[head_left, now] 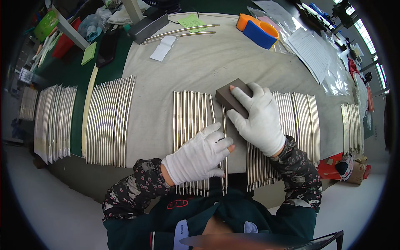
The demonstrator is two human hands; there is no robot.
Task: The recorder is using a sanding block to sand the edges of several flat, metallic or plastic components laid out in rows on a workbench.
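My right hand [262, 121], in a white glove with a bare fingertip showing, grips a dark brown rectangular block [225, 98]. The block rests at the far ends of two thin shiny metal rods [225, 125], which lie slightly apart from the others. Across those rods and a row of similar metal rods [187, 108] lies my left hand [200, 156], also gloved, its fingers spread. Under my right wrist and forearm another row of metal rods [306, 125] runs side by side. What the undersides of my left fingers touch is hidden.
More rods [110, 121] lie to the left, beside plastic-wrapped bundles [54, 123]. A further bundle [352, 129] is at far right. Toward the back are orange and blue tape rolls [260, 35], two loose rods [183, 31], a dark phone [107, 48] and papers [308, 52].
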